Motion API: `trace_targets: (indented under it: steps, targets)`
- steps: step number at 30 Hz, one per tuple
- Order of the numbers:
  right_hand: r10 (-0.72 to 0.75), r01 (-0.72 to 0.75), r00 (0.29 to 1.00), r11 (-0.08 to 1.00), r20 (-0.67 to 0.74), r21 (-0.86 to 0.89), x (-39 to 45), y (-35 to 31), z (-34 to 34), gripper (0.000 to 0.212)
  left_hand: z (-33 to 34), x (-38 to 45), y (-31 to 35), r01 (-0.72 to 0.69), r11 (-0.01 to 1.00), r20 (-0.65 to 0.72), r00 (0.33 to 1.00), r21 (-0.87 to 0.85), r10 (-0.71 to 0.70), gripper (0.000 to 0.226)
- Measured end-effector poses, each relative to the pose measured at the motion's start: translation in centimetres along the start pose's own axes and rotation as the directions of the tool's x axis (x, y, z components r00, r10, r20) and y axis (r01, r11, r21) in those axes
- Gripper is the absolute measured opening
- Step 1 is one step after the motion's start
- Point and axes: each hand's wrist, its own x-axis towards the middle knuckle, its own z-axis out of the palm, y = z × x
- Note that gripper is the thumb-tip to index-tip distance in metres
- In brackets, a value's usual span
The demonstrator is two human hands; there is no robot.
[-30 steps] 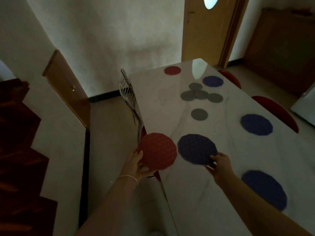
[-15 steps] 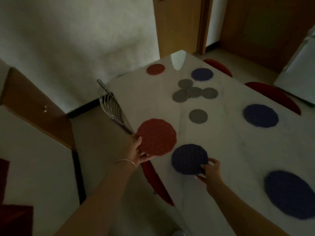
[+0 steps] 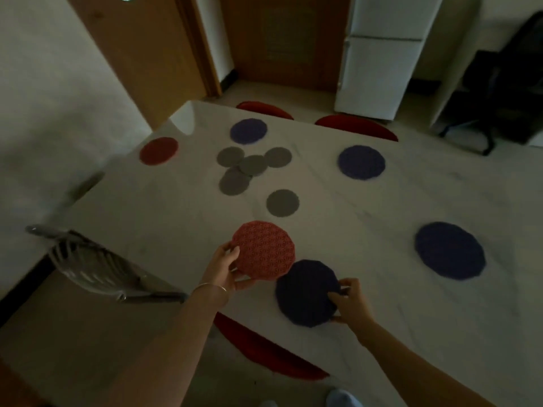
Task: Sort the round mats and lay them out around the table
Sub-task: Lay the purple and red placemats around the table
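My left hand (image 3: 224,268) grips a red round mat (image 3: 264,249) by its left edge, held just over the white marble table (image 3: 367,218). My right hand (image 3: 351,301) pinches the right edge of a dark blue round mat (image 3: 307,292) near the table's near edge; the red mat overlaps its upper left. Three more blue mats (image 3: 449,249) (image 3: 361,162) (image 3: 248,131) lie around the table. Another red mat (image 3: 159,150) lies at the far left corner. Several small grey mats (image 3: 252,165) overlap in the middle, and one grey mat (image 3: 282,203) lies apart.
A metal-backed chair (image 3: 97,265) stands at the table's left side, with a red seat (image 3: 264,351) under the near edge. Two red chair seats (image 3: 355,126) are tucked in at the far side. A white fridge (image 3: 382,54) and wooden doors stand behind.
The view has swung to the right across the table. My left hand has brought the red mat inward over the table, so it now overlaps the blue mat that my right hand holds.
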Motion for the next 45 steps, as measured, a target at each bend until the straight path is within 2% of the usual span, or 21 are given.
trace_targets:
  steps: [3, 8, 11, 16, 22, 29, 35, 41, 45]
  targets:
    - [0.066, -0.055, 0.994, 0.99, -0.083, 0.129, -1.2, 0.6, 0.4, 0.023, -0.7, 0.6, 1.4, 0.025, 0.997, 0.063, 0.998, 0.074, -0.03, 0.019]
    - [0.085, -0.042, 0.99, 0.939, -0.11, 0.341, -3.0, 0.6, 0.6, 0.021, -0.7, 1.1, 3.1, 0.032, 0.984, 0.14, 0.988, 0.174, -0.057, 0.014]
    - [0.086, -0.041, 0.991, 0.929, -0.107, 0.369, -3.7, 0.4, 0.3, 0.024, 0.0, 1.3, 2.7, 0.045, 0.976, 0.176, 0.981, 0.211, -0.084, 0.014]
    - [0.091, -0.002, 0.978, 0.903, -0.186, 0.429, -4.6, 0.4, -1.1, 0.034, 2.0, 1.0, 1.2, 0.085, 0.968, 0.229, 0.963, 0.237, -0.141, 0.014]
    - [0.081, -0.014, 0.99, 0.863, -0.112, 0.505, -5.7, -0.9, -1.8, 0.034, 3.8, 0.3, 0.2, 0.125, 0.963, 0.286, 0.939, 0.24, -0.193, 0.019]
    - [-0.114, 0.099, 0.993, 0.873, 0.003, 0.478, -5.6, -4.5, -0.7, 0.031, 5.1, -0.7, 1.1, 0.124, 0.967, 0.316, 0.929, 0.223, -0.192, 0.016]
    - [-0.167, 0.163, 0.985, 0.88, -0.031, 0.446, -3.9, -8.3, 2.6, 0.047, 3.2, -0.3, 5.3, 0.066, 0.957, 0.289, 0.946, 0.281, -0.15, 0.014]
    - [-0.205, 0.204, 0.978, 0.93, -0.031, 0.304, -1.3, -12.2, 10.0, 0.046, -2.4, 3.0, 12.2, -0.023, 0.902, 0.194, 0.979, 0.431, -0.068, 0.018]
    - [-0.199, 0.206, 0.978, 0.928, -0.056, 0.311, 0.7, -14.5, 17.6, 0.046, -7.9, 7.0, 16.6, -0.033, 0.856, 0.169, 0.984, 0.516, -0.064, 0.027]
